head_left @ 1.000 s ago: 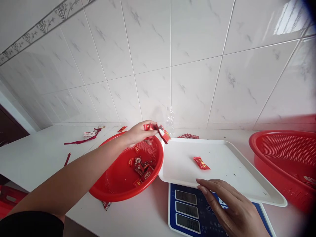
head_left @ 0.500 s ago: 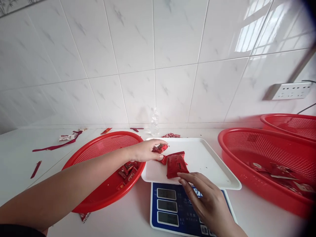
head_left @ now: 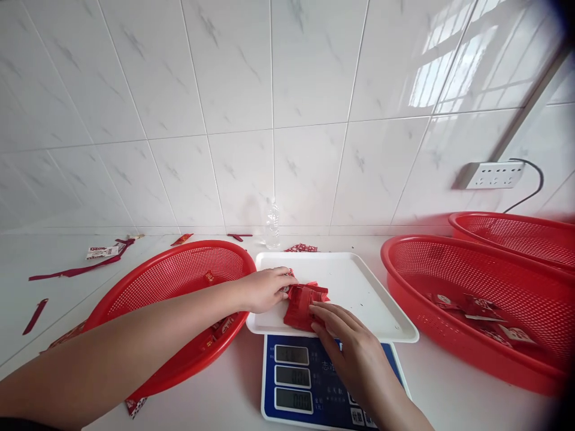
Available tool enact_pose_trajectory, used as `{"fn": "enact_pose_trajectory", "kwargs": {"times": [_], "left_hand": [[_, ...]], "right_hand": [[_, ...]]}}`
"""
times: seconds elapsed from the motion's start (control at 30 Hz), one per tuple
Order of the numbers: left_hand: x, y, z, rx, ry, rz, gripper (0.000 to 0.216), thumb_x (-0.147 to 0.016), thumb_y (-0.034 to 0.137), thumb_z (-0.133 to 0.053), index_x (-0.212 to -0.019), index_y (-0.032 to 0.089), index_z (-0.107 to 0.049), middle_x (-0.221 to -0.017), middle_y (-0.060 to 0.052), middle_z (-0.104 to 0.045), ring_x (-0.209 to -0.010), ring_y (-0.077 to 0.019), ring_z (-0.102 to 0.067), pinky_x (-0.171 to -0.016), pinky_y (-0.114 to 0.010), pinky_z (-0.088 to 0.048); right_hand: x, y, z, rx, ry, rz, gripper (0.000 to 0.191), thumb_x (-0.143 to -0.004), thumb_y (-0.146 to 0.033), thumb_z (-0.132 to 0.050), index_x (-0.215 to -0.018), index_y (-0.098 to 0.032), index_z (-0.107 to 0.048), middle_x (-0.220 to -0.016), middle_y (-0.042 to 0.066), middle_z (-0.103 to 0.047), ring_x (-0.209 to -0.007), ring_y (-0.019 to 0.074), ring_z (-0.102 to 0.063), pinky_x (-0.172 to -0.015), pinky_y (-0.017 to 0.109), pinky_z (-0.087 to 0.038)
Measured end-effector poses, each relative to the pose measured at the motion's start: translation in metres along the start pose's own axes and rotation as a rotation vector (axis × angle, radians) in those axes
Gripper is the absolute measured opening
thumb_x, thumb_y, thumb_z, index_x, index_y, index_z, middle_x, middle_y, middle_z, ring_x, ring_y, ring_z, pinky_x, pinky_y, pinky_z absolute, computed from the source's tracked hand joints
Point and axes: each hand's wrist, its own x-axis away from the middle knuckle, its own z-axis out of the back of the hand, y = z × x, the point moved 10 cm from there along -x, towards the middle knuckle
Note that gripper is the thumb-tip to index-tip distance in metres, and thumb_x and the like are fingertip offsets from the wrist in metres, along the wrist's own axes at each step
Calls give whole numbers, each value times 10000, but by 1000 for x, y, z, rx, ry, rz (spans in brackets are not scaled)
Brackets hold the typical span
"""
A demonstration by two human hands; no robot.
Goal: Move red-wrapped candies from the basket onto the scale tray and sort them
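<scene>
A white tray [head_left: 359,281] rests on a blue digital scale [head_left: 323,383]. On the tray's front left lies a small pile of red packets [head_left: 302,302]. My left hand [head_left: 265,288] reaches across the red basket [head_left: 179,281] and presses its curled fingers on the pile's left side. My right hand [head_left: 345,338] comes from the lower right with fingers flat on the pile's right edge. Several red packets lie inside the left basket, partly hidden by my arm.
A large red basket [head_left: 467,287] with a few packets stands on the right, a second one [head_left: 516,233] behind it. A clear plastic bottle [head_left: 272,224] stands by the tiled wall. Red wrapper scraps [head_left: 76,269] litter the counter at left. A wall socket [head_left: 494,175] is at upper right.
My left hand carried red packets from above the left basket down onto the tray. My right hand moved from the scale onto the pile. The camera view swung right.
</scene>
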Motion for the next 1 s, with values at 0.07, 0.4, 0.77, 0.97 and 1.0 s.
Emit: {"fn": "enact_pose_trajectory", "kwargs": {"times": [0.07,0.4,0.77,0.97,1.0], "left_hand": [[-4,0,0,-6,3,0,442,-931,185,-415,-1349,269,-533,-1463,-47,-448,-1290,-270,-467,-1046,-384,-394],[-12,-1,-2,14,9,22,454,-877,161,-463,-1319,196,-555,-1488,-117,-410,-1277,-347,-483,-984,-457,-444],[-2,13,2,110,59,-72,650,-860,247,-589,-1461,242,-341,-1547,-77,-352,-1388,-258,-370,-1132,-394,-322],[25,-68,56,67,381,210,490,-918,192,-431,-1399,224,-350,-1507,-104,-399,-1385,-257,-358,-1136,-451,-286],[34,-87,61,54,402,285,474,-920,174,-404,-1388,216,-349,-1486,-118,-420,-1374,-259,-375,-1124,-459,-300]], "right_hand": [[-1,-3,3,-45,11,8,250,-961,-213,-423,-1019,-197,-665,-988,75,-743,-908,197,-711,-762,314,-598],[7,39,57,135,324,-238,209,-931,-287,-480,-923,-216,-676,-882,65,-730,-776,199,-707,-687,297,-563],[1,48,30,77,153,-219,230,-928,-289,-463,-952,-216,-680,-922,64,-733,-852,219,-691,-684,338,-567],[2,28,42,16,225,-115,162,-931,-271,-504,-962,-229,-657,-917,49,-726,-867,205,-671,-729,337,-574],[2,25,41,-5,214,-100,159,-931,-269,-504,-967,-232,-654,-916,48,-724,-868,205,-670,-726,334,-575]]}}
